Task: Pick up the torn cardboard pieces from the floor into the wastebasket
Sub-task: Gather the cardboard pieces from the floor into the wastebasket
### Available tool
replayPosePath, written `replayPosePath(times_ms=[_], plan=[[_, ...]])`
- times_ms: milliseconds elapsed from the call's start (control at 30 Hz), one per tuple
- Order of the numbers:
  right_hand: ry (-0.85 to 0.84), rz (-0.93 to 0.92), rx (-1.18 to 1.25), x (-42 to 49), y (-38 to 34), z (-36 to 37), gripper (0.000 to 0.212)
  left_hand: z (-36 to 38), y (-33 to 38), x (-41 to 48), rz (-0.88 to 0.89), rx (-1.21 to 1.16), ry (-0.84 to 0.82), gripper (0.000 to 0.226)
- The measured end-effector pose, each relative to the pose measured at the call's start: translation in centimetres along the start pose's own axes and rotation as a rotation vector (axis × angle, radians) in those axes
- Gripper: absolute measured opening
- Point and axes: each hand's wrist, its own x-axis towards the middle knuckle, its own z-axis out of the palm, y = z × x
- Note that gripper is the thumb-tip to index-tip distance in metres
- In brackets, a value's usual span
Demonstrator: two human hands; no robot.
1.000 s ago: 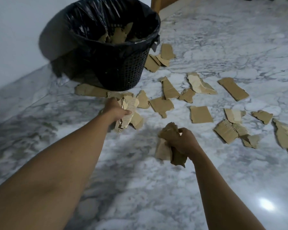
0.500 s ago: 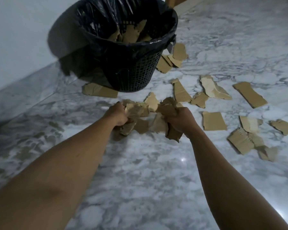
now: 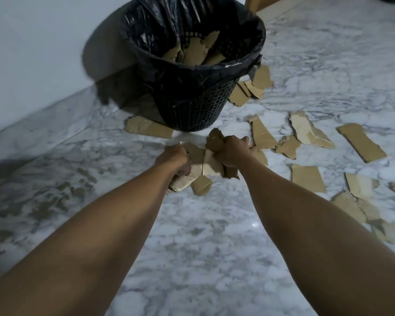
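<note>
Left hand and right hand each clench fistfuls of torn cardboard pieces: light, stiff, slippery stacked; squeeze mid-bundle toward wastebasket.

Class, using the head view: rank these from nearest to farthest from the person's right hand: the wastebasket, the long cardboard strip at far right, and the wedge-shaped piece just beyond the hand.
From the right hand:
1. Wedge-shaped piece, just beyond.
2. Wastebasket, ahead-left.
3. Long strip, far right.

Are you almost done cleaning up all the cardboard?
Not yet. Some pieces already sit in the wastebasket. The left hand and right hand each clutch a bunch of torn cardboard. Many scattered pieces remain on the marble floor, mostly on the right.
</note>
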Motion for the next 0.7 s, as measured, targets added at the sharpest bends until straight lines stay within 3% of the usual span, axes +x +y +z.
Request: replayPosePath(times_ms=[167, 300, 367, 500, 600, 700], plan=[[0.0, -0.027, -0.033, -1.5, -0.6, 0.3, 0.057, 0.8, -1.2, -1.0, -0.038, 0.083, -0.009, 0.091], [0.07, -0.144, 0.126, -3.0, -0.8, 0.8, 0.042, 1.2, -1.8, -1.4, 0.052, 0.003, 0.016, 0.068], [0.121, -0.153, 0.193, -3.8, -0.4, 1.0, 0.035, 1.3, -2.1, -1.4, 0.055, -0.048, 0.004, 0.067], [0.239, -0.062, 0.425, -5.4, 1.7, 0.6, 0.073, -0.6, -3.5, -0.8, 0.135, -0.056, -0.045, 0.056], [0.173, 0.059, 0.455, -5.3, 4.5, 0.4, 0.092, -2.9, -4.4, 0.2, 0.128, 0.019, -0.004, 0.075], [0.086, 0.138, 0.521, -5.5, 6.6, 0.5, 0.073, -4.3, -4.6, 1.7, 0.118, 0.035, -0.035, 0.101]])
